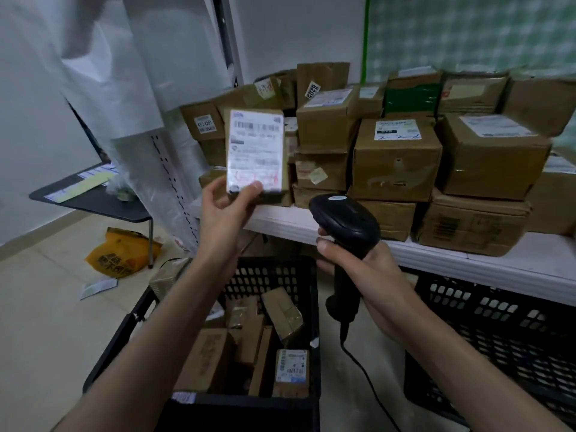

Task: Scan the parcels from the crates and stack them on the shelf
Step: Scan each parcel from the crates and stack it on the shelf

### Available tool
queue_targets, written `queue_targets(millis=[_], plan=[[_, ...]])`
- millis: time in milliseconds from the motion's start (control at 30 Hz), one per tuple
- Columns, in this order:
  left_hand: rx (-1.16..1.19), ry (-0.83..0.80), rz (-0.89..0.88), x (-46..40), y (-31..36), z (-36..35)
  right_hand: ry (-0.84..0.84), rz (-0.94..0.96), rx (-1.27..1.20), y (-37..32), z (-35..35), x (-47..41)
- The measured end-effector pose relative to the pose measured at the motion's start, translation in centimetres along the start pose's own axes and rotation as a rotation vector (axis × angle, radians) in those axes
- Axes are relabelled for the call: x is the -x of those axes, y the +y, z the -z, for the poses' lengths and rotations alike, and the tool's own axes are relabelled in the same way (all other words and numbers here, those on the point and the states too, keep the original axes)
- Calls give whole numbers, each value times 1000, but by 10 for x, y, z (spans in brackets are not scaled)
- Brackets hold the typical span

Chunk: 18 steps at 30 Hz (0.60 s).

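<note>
Small labelled parcel held upright, black scanner beside

Brown cardboard parcel with a white label printed in black and marked in red. Black barcode scanner with a black cable. Black lattice-walled crate of brown parcels; a second black crate to the right. White shelf — stacked brown boxes, one far box dark green. Green-and-white chequered far wall. Yellow-orange bag with dark print on beige floor tiles — left, a dark grey table.
</note>
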State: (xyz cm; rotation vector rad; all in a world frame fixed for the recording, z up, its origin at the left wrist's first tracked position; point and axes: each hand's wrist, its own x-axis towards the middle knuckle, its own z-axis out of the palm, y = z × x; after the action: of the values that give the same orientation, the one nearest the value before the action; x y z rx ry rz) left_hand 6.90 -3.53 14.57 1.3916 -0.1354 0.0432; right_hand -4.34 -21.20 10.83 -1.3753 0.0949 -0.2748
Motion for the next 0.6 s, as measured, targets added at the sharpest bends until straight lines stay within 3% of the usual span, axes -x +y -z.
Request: queue_targets(millis=[100,233,600], plan=[[-13,72,-42,-47,32,-6,-5,-5,-19,-3,0,-3],[-91,39,-55,-107,54,-30,11,-25,-65,-7,4,-11],[-151,187,83,-207,40,-82,63,-44,-88,-10,23,-31]])
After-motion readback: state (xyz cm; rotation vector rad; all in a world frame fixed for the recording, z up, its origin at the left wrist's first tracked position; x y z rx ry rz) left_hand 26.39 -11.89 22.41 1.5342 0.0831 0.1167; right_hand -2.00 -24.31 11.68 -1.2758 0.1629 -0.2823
